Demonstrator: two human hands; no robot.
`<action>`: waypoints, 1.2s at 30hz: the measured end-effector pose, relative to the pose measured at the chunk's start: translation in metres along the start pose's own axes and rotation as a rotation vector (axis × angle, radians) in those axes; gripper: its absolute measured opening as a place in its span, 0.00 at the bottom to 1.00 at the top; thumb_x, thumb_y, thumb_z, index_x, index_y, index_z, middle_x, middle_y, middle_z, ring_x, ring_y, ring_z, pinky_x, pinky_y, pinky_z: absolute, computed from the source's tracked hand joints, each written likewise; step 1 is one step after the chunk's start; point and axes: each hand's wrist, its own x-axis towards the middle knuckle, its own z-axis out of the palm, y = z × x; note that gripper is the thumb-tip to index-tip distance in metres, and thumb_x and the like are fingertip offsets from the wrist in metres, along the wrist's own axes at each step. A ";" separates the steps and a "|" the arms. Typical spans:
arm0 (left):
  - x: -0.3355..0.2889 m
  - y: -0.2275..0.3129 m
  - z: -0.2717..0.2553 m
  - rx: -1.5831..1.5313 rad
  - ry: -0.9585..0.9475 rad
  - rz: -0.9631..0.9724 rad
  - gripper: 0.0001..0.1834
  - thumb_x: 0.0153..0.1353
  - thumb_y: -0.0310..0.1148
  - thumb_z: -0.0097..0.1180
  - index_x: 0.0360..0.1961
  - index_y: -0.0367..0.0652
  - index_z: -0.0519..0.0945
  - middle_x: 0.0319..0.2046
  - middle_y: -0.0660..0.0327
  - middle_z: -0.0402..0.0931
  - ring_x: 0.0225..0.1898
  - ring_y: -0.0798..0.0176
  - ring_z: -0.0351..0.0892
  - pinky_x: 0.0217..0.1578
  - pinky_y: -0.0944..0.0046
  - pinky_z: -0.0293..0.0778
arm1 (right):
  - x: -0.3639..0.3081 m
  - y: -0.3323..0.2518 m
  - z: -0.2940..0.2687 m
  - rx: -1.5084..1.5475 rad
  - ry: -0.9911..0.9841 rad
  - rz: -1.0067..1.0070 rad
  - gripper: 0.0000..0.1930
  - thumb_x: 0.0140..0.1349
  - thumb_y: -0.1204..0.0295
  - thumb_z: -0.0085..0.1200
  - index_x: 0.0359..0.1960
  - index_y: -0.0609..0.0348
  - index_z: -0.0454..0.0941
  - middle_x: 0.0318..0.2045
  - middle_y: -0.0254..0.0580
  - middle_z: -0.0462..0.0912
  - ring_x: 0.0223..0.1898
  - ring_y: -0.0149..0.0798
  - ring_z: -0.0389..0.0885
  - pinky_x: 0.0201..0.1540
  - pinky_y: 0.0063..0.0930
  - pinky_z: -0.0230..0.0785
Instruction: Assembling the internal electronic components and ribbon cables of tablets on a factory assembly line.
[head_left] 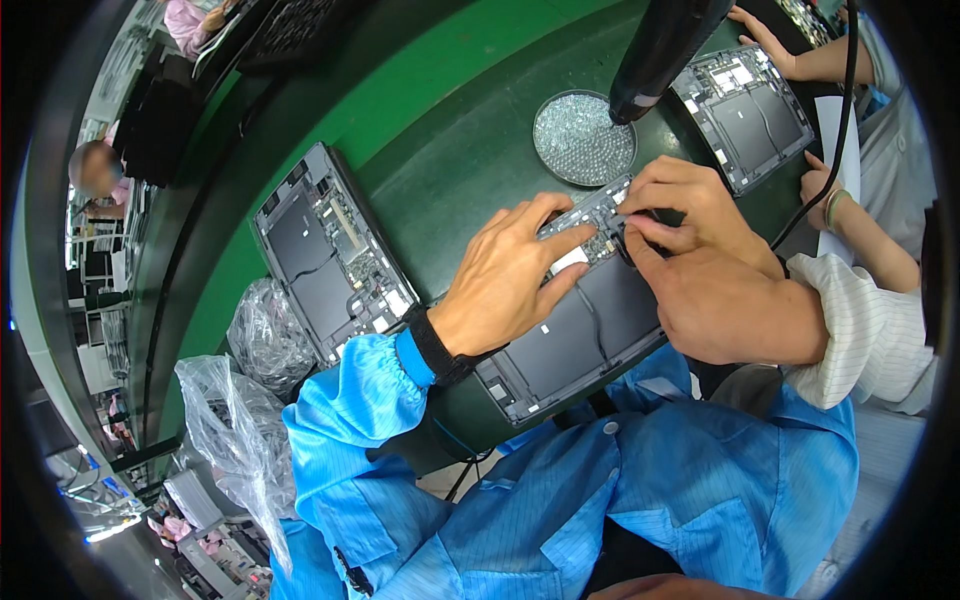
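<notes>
The dark green worktable (460,160) fills most of the view, its far edge curving away. On it, directly in front of the person, lies an opened tablet-like device (585,330), back cover off, showing flat black battery panels and a strip of circuit board along its upper edge. A second opened device (330,255) of the same kind lies to the left, well apart from the first, and a third opened device (748,110) sits at the upper right in front of a co-worker in a white sleeve (870,330). Crumpled clear plastic bags (240,400) hang off the table's near left edge.

A black tool body (660,45) hangs down from above, its tip over the rim of a round shallow dish of small screws (582,138), which stands just beyond the middle device.

The left hand (505,280), in a blue sleeve with a black wrist strap, lies flat with fingers spread, pressing on the circuit board strip and grasping nothing. The right hand (700,270) is bunched, thumb and fingertips pinched together at the board's right end (610,215); whatever they pinch is too small to tell.
</notes>
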 end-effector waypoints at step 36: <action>0.007 0.003 0.002 0.006 -0.021 -0.008 0.19 0.63 0.34 0.66 0.56 0.45 0.86 0.56 0.51 0.75 0.51 0.47 0.80 0.54 0.50 0.75 | -0.012 0.027 0.006 -0.034 -0.057 -0.041 0.24 0.51 0.83 0.67 0.52 0.62 0.76 0.47 0.49 0.78 0.45 0.47 0.78 0.44 0.36 0.72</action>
